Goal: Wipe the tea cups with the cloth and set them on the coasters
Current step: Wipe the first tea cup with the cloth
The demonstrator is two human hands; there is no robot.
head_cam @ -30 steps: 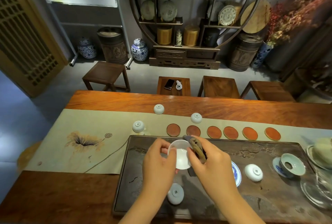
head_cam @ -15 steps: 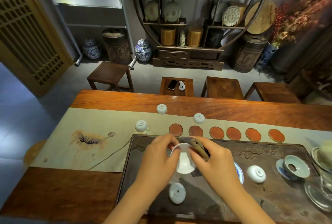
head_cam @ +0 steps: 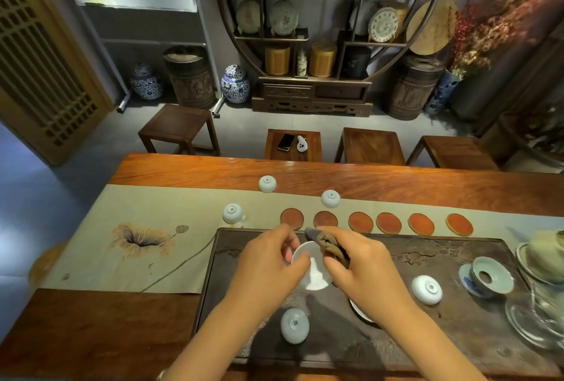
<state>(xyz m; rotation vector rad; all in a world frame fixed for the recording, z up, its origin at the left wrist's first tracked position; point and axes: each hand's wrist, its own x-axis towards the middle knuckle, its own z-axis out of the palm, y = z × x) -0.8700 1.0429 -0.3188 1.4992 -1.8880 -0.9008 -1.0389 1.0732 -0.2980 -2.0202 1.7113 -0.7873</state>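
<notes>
We have one white tea cup (head_cam: pixel 312 270) raised just above the dark tea tray (head_cam: pixel 396 328), its open mouth turned toward us. Our left hand (head_cam: pixel 268 264) grips it by the rim, fingers curled around the near edge, while our right hand (head_cam: pixel 363 267) pinches a folded brown cloth (head_cam: pixel 331 247) against the cup's far rim. We judge the wiping step to be in hand; no cup sits on a coaster yet. The next move calls for carrying the cup past the tray's far edge and setting it upright on one of the six round coasters (head_cam: pixel 292 218), which lie in a row just beyond the tray, so we must mind the wet, slippery porcelain. Two more cups rest upside down on the tray, one (head_cam: pixel 294 326) nearer us and one (head_cam: pixel 426 289) to the right, and three inverted cups (head_cam: pixel 330 198) stand beyond the tray on the pale runner (head_cam: pixel 137 212). The runner, painted with a lotus, crosses a long wooden table (head_cam: pixel 396 179). Beyond the table stand low stools (head_cam: pixel 178 124) and a round display shelf (head_cam: pixel 332 23) with plates and jars.
</notes>
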